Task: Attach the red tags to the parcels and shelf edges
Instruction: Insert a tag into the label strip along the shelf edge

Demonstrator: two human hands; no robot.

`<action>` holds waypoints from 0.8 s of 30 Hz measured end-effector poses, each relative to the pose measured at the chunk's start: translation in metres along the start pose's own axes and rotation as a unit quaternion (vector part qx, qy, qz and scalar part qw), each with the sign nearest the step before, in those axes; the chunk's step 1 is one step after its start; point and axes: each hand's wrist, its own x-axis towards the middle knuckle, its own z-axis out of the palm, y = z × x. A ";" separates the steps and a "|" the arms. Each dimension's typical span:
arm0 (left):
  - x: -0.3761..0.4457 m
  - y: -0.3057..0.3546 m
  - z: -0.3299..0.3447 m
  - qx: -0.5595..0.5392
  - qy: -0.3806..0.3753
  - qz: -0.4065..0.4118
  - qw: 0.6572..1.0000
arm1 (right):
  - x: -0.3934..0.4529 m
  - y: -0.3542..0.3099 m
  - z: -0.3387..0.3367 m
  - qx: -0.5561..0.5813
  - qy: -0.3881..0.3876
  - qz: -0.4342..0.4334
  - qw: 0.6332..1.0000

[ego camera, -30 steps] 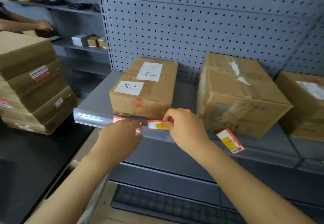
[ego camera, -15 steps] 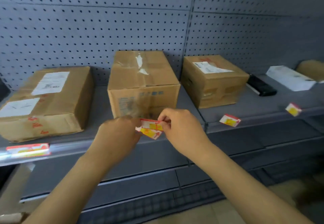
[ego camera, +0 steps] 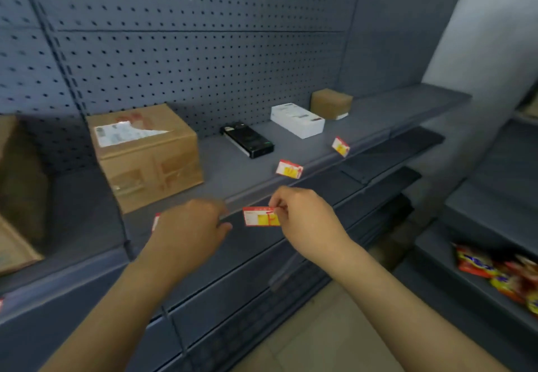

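Note:
My right hand [ego camera: 305, 220] pinches a red and yellow tag [ego camera: 258, 216] by its right end, just in front of the grey shelf edge [ego camera: 317, 169]. My left hand [ego camera: 189, 226] is curled a short way to the left, apart from that tag; a red sliver of another tag [ego camera: 156, 222] shows at its left side, the rest hidden. Two red tags [ego camera: 289, 169] [ego camera: 340, 146] hang on the shelf edge further right. A brown parcel [ego camera: 145, 153] with a white label stands on the shelf behind my left hand.
On the same shelf lie a black box [ego camera: 247, 140], a white box [ego camera: 297, 119] and a small brown box [ego camera: 331, 103]. A larger brown parcel [ego camera: 20, 191] sits at the far left. Snack packets [ego camera: 500, 275] lie on a low shelf at right. Pegboard backs the shelving.
The view has swung right along the shelf, past two parcels. My right hand has drawn one tag away from my left hand, so the hands are now apart.

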 end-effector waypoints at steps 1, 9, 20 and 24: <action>0.013 0.013 0.004 0.002 -0.002 0.015 1.000 | 0.001 0.017 -0.007 -0.002 0.006 0.013 1.000; 0.135 0.112 0.034 -0.003 0.008 0.112 0.994 | 0.039 0.144 -0.041 -0.046 0.038 0.100 0.993; 0.283 0.238 0.072 -0.024 -0.022 0.204 0.978 | 0.095 0.299 -0.086 -0.055 0.065 0.173 0.981; 0.330 0.282 0.091 -0.011 -0.026 0.213 0.977 | 0.118 0.361 -0.105 -0.058 0.056 0.176 0.981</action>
